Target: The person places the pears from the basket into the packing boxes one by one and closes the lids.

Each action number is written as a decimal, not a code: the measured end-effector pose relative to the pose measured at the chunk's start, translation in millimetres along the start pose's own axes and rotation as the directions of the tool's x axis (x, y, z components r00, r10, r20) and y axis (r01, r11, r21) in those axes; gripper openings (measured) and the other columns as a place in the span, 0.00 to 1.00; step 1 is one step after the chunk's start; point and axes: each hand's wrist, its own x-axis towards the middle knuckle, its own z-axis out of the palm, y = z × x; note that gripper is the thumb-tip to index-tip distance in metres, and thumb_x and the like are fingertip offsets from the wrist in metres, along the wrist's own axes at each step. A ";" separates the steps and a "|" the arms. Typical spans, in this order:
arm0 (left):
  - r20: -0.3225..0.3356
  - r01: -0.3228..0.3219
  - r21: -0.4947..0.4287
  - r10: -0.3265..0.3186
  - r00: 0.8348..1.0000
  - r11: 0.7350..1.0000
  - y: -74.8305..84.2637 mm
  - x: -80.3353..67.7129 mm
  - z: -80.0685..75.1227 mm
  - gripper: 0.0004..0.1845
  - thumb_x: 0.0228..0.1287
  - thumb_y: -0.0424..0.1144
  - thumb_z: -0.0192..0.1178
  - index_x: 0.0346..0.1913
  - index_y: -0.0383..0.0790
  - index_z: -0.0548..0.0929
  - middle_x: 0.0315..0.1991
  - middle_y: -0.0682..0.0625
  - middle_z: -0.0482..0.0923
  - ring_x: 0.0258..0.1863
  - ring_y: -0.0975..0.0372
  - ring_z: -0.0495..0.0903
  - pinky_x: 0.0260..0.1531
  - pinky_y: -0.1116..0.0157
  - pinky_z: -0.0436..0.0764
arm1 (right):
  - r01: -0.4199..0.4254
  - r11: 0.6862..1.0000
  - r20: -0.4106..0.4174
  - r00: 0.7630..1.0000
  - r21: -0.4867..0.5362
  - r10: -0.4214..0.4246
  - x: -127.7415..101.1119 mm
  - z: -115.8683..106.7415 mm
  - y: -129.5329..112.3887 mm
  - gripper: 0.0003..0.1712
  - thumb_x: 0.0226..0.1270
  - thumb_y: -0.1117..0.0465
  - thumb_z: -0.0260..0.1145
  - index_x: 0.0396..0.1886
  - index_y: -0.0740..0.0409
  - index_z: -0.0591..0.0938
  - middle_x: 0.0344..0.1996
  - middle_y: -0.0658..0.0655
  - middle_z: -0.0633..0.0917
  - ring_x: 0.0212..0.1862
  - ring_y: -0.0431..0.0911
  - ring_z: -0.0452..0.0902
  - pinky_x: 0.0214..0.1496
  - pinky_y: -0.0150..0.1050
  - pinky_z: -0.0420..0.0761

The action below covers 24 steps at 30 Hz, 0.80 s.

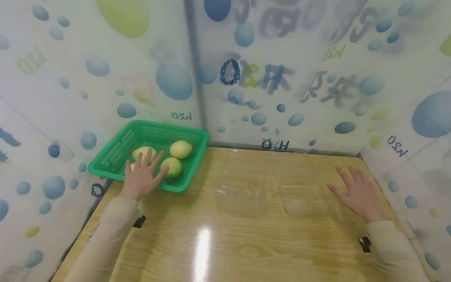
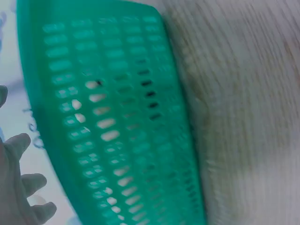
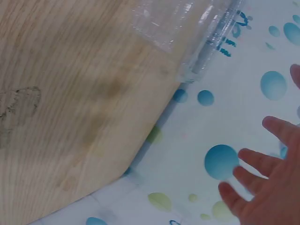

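The bare left hand (image 1: 141,180) is splayed and grasps nothing, spread above the near side of a green, perforated plastic basket (image 1: 195,168); whether its fingertips touch anything there cannot be told. Pale yellow-green, rounded fruits (image 1: 181,149) lie inside the basket, some partly hidden behind those fingers, two to the hand's right. The bare right hand (image 1: 361,196), likewise spread and holding nothing, is well apart from the basket, just right of two transparent rectangular plastic containers (image 1: 241,182) side by side on the light brown wooden table (image 1: 267,246)
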 end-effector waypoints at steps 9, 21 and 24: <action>-0.098 -0.211 0.033 0.213 0.972 0.977 48.1 2.2 -5.3 0.35 0.71 0.58 0.49 0.74 0.43 0.60 0.74 0.34 0.48 0.71 0.37 0.43 0.64 0.33 0.42 | 0.085 0.988 -0.182 0.981 0.130 -0.060 1.1 -3.8 -27.9 0.14 0.70 0.60 0.58 0.47 0.68 0.76 0.33 0.64 0.81 0.33 0.57 0.77 0.33 0.53 0.77; -0.281 -0.590 0.000 0.567 0.775 0.807 106.9 -9.4 14.4 0.22 0.55 0.35 0.67 0.51 0.28 0.78 0.55 0.33 0.72 0.58 0.41 0.70 0.56 0.48 0.73 | 0.184 0.970 -0.080 0.982 0.159 -0.173 2.3 6.7 -47.7 0.07 0.70 0.63 0.60 0.40 0.61 0.82 0.24 0.48 0.81 0.19 0.36 0.69 0.22 0.36 0.72; -0.313 -0.617 -0.048 0.574 0.756 0.786 115.8 -13.6 21.7 0.19 0.55 0.31 0.66 0.49 0.27 0.78 0.51 0.34 0.74 0.52 0.45 0.74 0.51 0.51 0.78 | 0.178 0.967 -0.057 0.984 0.181 -0.170 3.3 12.4 -57.9 0.07 0.70 0.64 0.59 0.40 0.61 0.82 0.26 0.50 0.83 0.22 0.38 0.73 0.24 0.38 0.75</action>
